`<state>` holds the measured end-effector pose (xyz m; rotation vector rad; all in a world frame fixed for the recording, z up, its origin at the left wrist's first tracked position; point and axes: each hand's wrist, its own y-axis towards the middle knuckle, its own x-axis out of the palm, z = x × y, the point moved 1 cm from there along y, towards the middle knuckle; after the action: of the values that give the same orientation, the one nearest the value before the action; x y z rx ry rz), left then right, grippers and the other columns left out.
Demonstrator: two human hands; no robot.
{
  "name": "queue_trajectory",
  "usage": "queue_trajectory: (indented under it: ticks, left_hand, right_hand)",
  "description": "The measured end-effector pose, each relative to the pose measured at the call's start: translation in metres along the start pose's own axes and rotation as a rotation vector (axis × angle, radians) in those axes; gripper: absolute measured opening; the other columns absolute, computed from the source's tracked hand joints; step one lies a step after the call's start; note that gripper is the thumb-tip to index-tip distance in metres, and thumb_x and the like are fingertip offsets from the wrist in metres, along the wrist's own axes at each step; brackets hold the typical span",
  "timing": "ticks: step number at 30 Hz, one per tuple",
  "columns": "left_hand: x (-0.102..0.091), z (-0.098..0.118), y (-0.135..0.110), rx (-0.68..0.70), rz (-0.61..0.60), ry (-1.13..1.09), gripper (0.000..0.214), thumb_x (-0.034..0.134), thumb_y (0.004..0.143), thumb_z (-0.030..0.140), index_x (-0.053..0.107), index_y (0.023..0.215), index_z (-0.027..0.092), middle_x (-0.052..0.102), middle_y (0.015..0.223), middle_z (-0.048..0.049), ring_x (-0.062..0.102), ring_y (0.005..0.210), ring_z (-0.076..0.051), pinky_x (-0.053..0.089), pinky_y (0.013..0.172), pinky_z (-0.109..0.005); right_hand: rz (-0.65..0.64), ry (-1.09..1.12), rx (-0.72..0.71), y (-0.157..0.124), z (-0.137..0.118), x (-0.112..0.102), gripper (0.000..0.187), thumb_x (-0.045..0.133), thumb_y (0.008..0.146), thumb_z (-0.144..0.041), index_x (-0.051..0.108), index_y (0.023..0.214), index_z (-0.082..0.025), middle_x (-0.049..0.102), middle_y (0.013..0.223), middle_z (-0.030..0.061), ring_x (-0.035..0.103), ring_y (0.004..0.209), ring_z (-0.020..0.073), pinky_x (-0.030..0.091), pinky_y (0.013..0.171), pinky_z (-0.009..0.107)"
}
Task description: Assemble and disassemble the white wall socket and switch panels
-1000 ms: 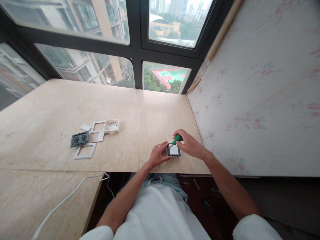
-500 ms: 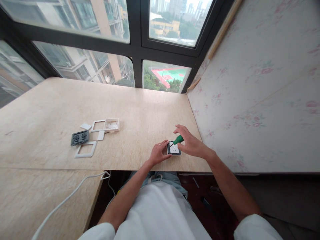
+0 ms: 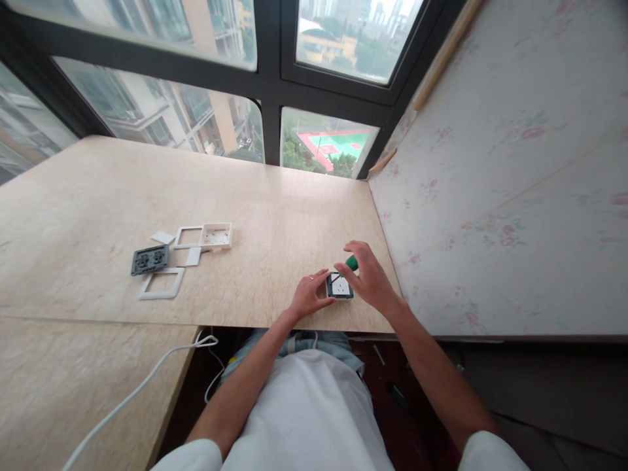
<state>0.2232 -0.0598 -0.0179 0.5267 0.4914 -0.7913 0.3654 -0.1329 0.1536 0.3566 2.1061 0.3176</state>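
A wall socket [image 3: 340,286] with a white face and dark grey edges lies near the counter's front edge. My left hand [image 3: 310,294] grips it from the left side, fingers at the far edge and thumb at the near edge. In my right hand [image 3: 366,275] is a screwdriver [image 3: 352,263] with a green handle. Its shaft slants down to the left, and the tip is at the socket's left part. Whether the tip sits in a screw is too small to tell. My right fingers partly cover the handle.
On the counter [image 3: 275,216] at left lie a dark grey switch module [image 3: 150,260], a white frame [image 3: 161,294], a second frame [image 3: 177,237], a white back box [image 3: 216,236] and small white plates [image 3: 193,256]. A white cable [image 3: 142,386] crosses the lower left. A papered wall [image 3: 490,196] bounds the right.
My right hand has turned around the screwdriver, its fingers now closer about the handle. My left hand still holds the socket. The whole view has shifted slightly.
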Motion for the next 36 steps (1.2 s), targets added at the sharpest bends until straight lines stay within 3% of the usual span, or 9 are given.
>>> queue_trajectory:
  ticks: [4, 8, 11, 16, 21, 25, 28, 32, 36]
  left_hand:
    - [0.000, 0.001, 0.000, -0.007, 0.004, 0.002, 0.078, 0.078, 0.074, 0.047, 0.047, 0.143, 0.027, 0.050, 0.148, -0.0121, 0.055, 0.128, -0.032, 0.043, 0.106, -0.049]
    - [-0.002, 0.003, 0.000, -0.009, 0.002, 0.002, 0.077, 0.077, 0.075, 0.047, 0.047, 0.143, 0.027, 0.050, 0.148, -0.0119, 0.056, 0.127, -0.032, 0.042, 0.106, -0.049]
    - [-0.002, 0.003, 0.000, -0.006, 0.001, -0.001, 0.078, 0.078, 0.075, 0.046, 0.047, 0.143, 0.026, 0.050, 0.149, -0.0124, 0.056, 0.128, -0.032, 0.043, 0.106, -0.049]
    - [-0.001, 0.003, 0.000, -0.005, 0.012, -0.002, 0.077, 0.077, 0.075, 0.046, 0.047, 0.143, 0.026, 0.051, 0.148, -0.0128, 0.054, 0.130, -0.032, 0.041, 0.108, -0.049]
    - [-0.001, 0.001, 0.000, 0.005, 0.005, 0.008, 0.075, 0.077, 0.075, 0.045, 0.049, 0.142, 0.025, 0.050, 0.149, -0.0120, 0.055, 0.129, -0.032, 0.043, 0.107, -0.048]
    - [-0.002, 0.002, -0.001, 0.010, 0.006, 0.014, 0.075, 0.078, 0.075, 0.045, 0.050, 0.141, 0.024, 0.050, 0.148, -0.0122, 0.053, 0.131, -0.032, 0.042, 0.108, -0.049]
    - [-0.003, 0.002, -0.001, 0.011, 0.004, 0.020, 0.074, 0.078, 0.076, 0.043, 0.050, 0.141, 0.023, 0.049, 0.149, -0.0131, 0.052, 0.133, -0.032, 0.041, 0.109, -0.050]
    - [-0.003, 0.002, -0.001, 0.015, 0.013, 0.023, 0.075, 0.078, 0.075, 0.045, 0.050, 0.141, 0.023, 0.051, 0.148, -0.0140, 0.051, 0.134, -0.033, 0.040, 0.110, -0.050]
    - [-0.001, 0.000, -0.001, 0.022, 0.015, 0.030, 0.076, 0.077, 0.076, 0.048, 0.050, 0.142, 0.023, 0.050, 0.148, -0.0143, 0.051, 0.133, -0.033, 0.041, 0.109, -0.050]
  right_hand:
    - [-0.116, 0.383, 0.010, -0.011, 0.007, 0.000, 0.033, 0.044, 0.097, -0.031, 0.049, 0.130, -0.030, 0.033, 0.155, 0.0089, 0.033, 0.145, 0.0241, 0.038, 0.114, 0.050]
    - [-0.212, 0.575, 0.028, -0.015, 0.008, -0.002, 0.034, 0.047, 0.098, -0.031, 0.049, 0.131, -0.031, 0.041, 0.152, 0.0086, 0.045, 0.138, 0.0234, 0.045, 0.109, 0.047]
    - [-0.052, 0.405, 0.011, -0.015, 0.008, -0.001, 0.029, 0.055, 0.095, -0.036, 0.056, 0.123, -0.029, 0.052, 0.138, 0.0107, 0.064, 0.111, 0.0223, 0.053, 0.098, 0.045]
    - [0.168, 0.113, -0.017, -0.016, 0.009, 0.009, 0.026, 0.059, 0.093, -0.039, 0.059, 0.116, -0.027, 0.059, 0.117, 0.0103, 0.064, 0.098, 0.0230, 0.053, 0.093, 0.045]
    - [0.103, 0.400, -0.010, -0.016, 0.011, 0.014, 0.030, 0.045, 0.094, -0.026, 0.053, 0.123, -0.028, 0.045, 0.145, 0.0096, 0.043, 0.138, 0.0244, 0.040, 0.111, 0.050]
    - [-0.011, 0.575, 0.018, -0.012, 0.016, 0.012, 0.030, 0.049, 0.093, -0.026, 0.053, 0.123, -0.028, 0.051, 0.142, 0.0086, 0.052, 0.132, 0.0225, 0.045, 0.108, 0.047]
    - [0.047, 0.420, 0.004, -0.008, 0.015, 0.011, 0.030, 0.057, 0.093, -0.035, 0.055, 0.122, -0.027, 0.061, 0.125, 0.0086, 0.064, 0.113, 0.0232, 0.055, 0.094, 0.043]
    - [0.162, 0.092, -0.073, -0.007, 0.007, 0.014, 0.025, 0.063, 0.090, -0.041, 0.061, 0.110, -0.025, 0.064, 0.107, 0.0086, 0.065, 0.103, 0.0250, 0.053, 0.093, 0.043]
    - [0.125, 0.173, -0.095, -0.008, 0.006, 0.019, 0.031, 0.044, 0.097, -0.031, 0.054, 0.126, -0.027, 0.057, 0.130, 0.0104, 0.055, 0.124, 0.0245, 0.047, 0.105, 0.047]
